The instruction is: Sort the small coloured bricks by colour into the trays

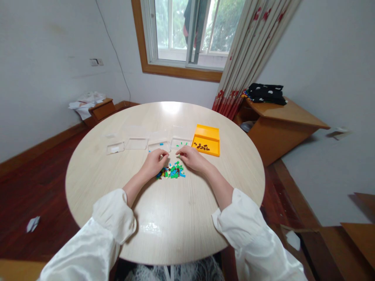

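A small heap of coloured bricks (173, 171), mostly green and blue, lies near the middle of the round wooden table (164, 218). My left hand (154, 162) rests at the heap's left edge with its fingers curled into a pinch. My right hand (191, 158) sits at the heap's right edge, fingers also drawn together. Whatever either pinch holds is too small to make out. Just beyond the hands stands a row of clear plastic trays (146, 143); one holds a blue piece, another a few green pieces. An orange tray (207, 134) at the row's right end holds dark brown pieces.
A low wooden cabinet (281, 125) with folded dark cloth (266, 93) on top stands to the right, beside a flowered curtain (252, 54). A window is behind the table. A small wooden stand with white paper (88, 103) is at the left wall. Paper scraps lie on the dark floor.
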`<state>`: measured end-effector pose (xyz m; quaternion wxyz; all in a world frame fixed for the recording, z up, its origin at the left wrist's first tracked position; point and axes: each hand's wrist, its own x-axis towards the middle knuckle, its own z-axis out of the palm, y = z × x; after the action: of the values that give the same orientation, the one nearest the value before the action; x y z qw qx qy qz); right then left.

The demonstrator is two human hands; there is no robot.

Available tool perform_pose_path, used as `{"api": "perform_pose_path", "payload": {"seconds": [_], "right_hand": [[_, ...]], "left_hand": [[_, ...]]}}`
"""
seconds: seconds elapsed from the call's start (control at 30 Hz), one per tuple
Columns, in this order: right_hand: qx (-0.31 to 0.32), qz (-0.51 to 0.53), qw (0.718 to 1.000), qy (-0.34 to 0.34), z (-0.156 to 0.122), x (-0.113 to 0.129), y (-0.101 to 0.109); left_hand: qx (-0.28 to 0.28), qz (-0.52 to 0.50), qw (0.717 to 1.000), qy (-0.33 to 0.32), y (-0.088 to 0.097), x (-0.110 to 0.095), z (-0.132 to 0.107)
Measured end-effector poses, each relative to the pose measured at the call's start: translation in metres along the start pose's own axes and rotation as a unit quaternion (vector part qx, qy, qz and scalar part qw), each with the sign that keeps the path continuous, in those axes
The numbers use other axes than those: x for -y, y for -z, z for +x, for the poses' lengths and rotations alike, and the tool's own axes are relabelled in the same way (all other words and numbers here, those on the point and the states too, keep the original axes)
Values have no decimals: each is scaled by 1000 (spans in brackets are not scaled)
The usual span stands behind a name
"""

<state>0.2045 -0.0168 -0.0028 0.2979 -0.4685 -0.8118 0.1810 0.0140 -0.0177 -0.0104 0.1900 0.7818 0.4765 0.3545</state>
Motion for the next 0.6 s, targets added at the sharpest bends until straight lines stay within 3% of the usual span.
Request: {"api": "perform_pose_path", "payload": {"seconds": [0.43,0.6], "right_hand": [[-107,136,985,11,2,9,-3],[-112,171,979,-7,3,9,-4]], "left_hand": [[6,29,998,-48,-15,-15,12],[-4,13,998,-54,-17,-12,14]]}}
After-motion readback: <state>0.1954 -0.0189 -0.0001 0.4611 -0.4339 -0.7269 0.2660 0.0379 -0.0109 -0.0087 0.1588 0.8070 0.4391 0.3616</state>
